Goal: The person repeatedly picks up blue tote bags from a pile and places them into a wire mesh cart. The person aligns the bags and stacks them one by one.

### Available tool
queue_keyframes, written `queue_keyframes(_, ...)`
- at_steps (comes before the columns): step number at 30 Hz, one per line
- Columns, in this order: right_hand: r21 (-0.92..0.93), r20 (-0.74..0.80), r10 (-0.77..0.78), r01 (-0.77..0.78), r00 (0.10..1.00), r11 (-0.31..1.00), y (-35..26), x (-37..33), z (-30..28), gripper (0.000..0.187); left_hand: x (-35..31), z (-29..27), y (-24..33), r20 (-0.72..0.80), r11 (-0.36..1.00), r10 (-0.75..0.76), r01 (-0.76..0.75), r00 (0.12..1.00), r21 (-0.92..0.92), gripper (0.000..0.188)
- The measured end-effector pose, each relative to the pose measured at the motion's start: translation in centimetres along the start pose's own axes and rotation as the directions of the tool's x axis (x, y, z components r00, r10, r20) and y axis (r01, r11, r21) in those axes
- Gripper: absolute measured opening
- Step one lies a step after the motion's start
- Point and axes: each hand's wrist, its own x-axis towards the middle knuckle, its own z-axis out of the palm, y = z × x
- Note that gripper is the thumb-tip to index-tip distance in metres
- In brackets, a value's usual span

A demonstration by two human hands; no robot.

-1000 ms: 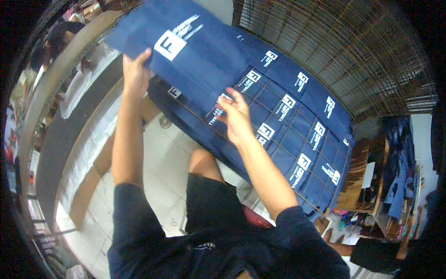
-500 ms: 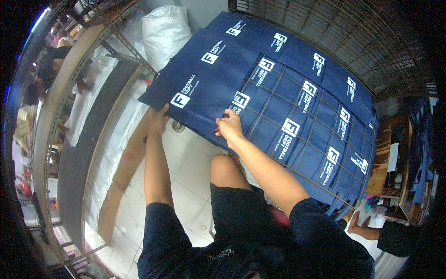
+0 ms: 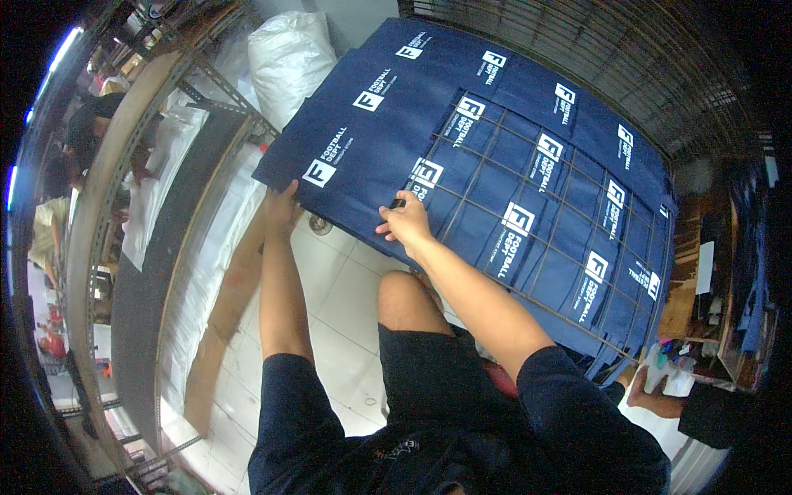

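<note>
Lying just beyond both hands is a flat, white-printed navy fabric sheet (image 3: pixel 370 157). The left hand (image 3: pixel 281 208) is gripping its near edge; the right hand (image 3: pixel 407 221) is curling over it, its hold unclear.

navy sheets (image 3: pixel 487 165): white logos (image 3: pixel 318 172), lettering (image 3: pixel 334 144) | shirt (image 3: pixel 495 437): print (image 3: pixel 404 448), seemingly illegible

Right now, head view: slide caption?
Left hand at the edge of printed blue cloth, right hand over it, white sack beyond.

Blue sheet (image 3: pixel 351 128), raised one second ago, now lies flat. Left hand (image 3: pixel 283 208) lowered to its near edge. Right hand (image 3: pixel 408 223), fingers splayed then, now curled. White sack (image 3: pixel 290 62) come into view.
</note>
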Motion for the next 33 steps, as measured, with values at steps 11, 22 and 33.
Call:
queue_keyframes(11, -0.021, 0.081, -0.062, 0.064, 0.995, 0.998, 0.9, 1.1, -0.9, 0.058, -0.9, 0.9, 0.8, -0.096, 0.996, 0.060, -0.054, 0.994, 0.064, 0.060)
queue_keyframes(22, 0.093, 0.030, -0.099, 0.096, 0.995, 0.991, 0.5, -8.0, -11.7, 0.045, 1.3, -0.7, -1.6, -0.107, 0.994, 0.104, -0.106, 0.989, -0.006, 0.067)
queue_keyframes(33, 0.071, -0.285, -0.060, 0.083, 0.957, 0.994, 3.3, -15.5, -23.1, 0.040, 3.3, 0.1, -3.3, -0.088, 0.997, 0.074, -0.075, 0.993, -0.005, 0.058)
